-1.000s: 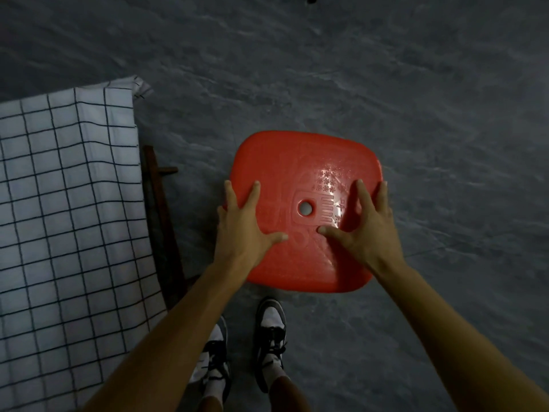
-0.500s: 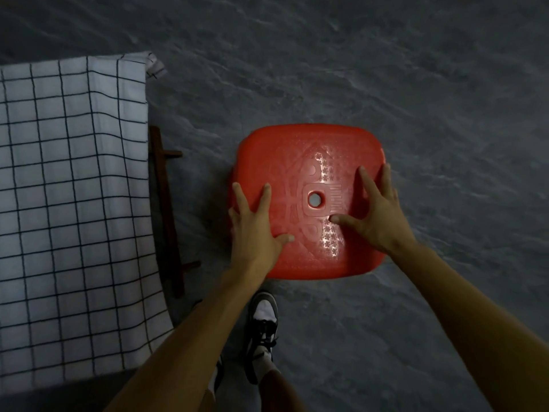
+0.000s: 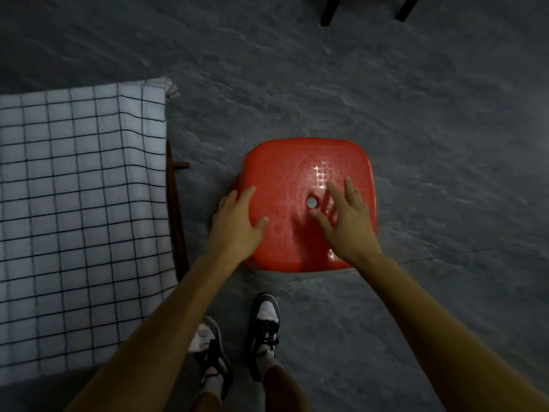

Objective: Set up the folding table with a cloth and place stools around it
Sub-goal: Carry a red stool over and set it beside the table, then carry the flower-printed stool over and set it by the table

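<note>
Now both hands spread flat over the red stool [image 3: 309, 203] on the floor [image 3: 416, 114].
From the head view, the left hand [image 3: 234, 221] covers the seat's left edge and the right hand [image 3: 346, 217] lies beside its centre hole, fingers open, gripping nothing; the stool stands just beside the right edge of the counter under its checked cloth [image 3: 80, 221], with the person's shoes [image 3: 264, 328] near.

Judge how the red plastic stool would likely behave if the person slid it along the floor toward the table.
The red stool looks like thin moulded plastic, so probably light and easy to push. Its broad square seat suggests it would not tip readily. The left hand and right hand lie open over it; the glossy seat may be slippery.
</note>
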A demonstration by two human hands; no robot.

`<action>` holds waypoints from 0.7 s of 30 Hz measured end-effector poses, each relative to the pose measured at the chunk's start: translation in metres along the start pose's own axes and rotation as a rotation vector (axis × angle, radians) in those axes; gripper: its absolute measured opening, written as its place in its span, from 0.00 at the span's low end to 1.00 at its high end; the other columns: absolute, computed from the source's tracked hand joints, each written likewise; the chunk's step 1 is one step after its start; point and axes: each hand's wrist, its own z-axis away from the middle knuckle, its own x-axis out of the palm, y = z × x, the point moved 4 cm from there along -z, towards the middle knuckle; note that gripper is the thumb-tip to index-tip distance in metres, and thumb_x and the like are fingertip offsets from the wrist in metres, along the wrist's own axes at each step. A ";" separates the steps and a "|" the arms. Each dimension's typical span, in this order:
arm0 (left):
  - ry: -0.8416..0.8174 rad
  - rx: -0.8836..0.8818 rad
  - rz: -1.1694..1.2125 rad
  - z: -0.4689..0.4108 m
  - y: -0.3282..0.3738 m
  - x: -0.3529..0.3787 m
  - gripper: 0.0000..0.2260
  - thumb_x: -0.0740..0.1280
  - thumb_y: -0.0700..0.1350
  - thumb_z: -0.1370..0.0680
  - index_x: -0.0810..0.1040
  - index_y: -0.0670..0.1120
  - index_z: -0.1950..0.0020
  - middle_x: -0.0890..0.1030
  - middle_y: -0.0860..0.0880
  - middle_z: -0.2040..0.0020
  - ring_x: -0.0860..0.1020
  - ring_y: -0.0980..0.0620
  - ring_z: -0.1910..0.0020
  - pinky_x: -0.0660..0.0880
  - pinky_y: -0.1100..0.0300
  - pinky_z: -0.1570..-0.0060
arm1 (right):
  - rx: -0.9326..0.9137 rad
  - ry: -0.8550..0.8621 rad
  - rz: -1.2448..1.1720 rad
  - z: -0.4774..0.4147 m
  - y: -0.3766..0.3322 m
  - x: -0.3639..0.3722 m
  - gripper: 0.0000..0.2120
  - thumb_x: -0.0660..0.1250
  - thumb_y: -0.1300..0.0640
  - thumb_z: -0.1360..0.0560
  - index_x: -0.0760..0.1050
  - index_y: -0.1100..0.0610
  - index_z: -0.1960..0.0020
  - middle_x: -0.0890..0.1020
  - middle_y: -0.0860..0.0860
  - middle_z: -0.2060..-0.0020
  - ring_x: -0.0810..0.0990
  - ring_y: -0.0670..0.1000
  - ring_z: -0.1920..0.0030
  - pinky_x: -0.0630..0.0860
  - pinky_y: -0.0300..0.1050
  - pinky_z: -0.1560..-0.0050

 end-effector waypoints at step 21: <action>0.298 0.201 0.037 0.326 -0.044 -0.307 0.32 0.55 0.68 0.28 0.59 0.57 0.26 0.62 0.54 0.26 0.61 0.54 0.28 0.61 0.52 0.31 | -0.423 0.060 -0.177 0.267 -0.321 -0.070 0.34 0.49 0.30 0.26 0.60 0.47 0.25 0.55 0.52 0.23 0.50 0.54 0.24 0.52 0.59 0.26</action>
